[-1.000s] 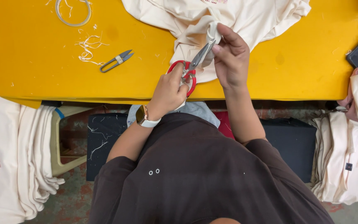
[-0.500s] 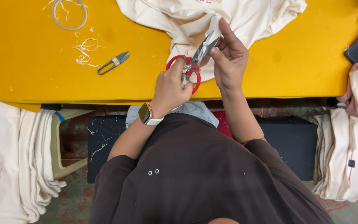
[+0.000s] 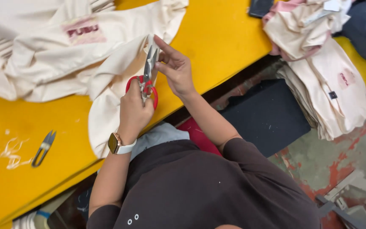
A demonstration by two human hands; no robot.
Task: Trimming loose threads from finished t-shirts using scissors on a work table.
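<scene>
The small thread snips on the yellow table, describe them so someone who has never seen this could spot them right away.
Start at the yellow table and go to its near left part, left of the left hand. The thread snips lie there alone beside loose white threads. Unlike the red-handled scissors, they are small, grey, V-shaped and untouched.

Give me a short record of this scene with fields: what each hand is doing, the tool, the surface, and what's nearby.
left hand: grips the red-handled scissors, blades pointing up
right hand: holds an edge of the cream cloth by the blades
surface: yellow table
nearby: thread snips lying left, loose thread scraps beside them
right side: stack of folded cream cloth
</scene>
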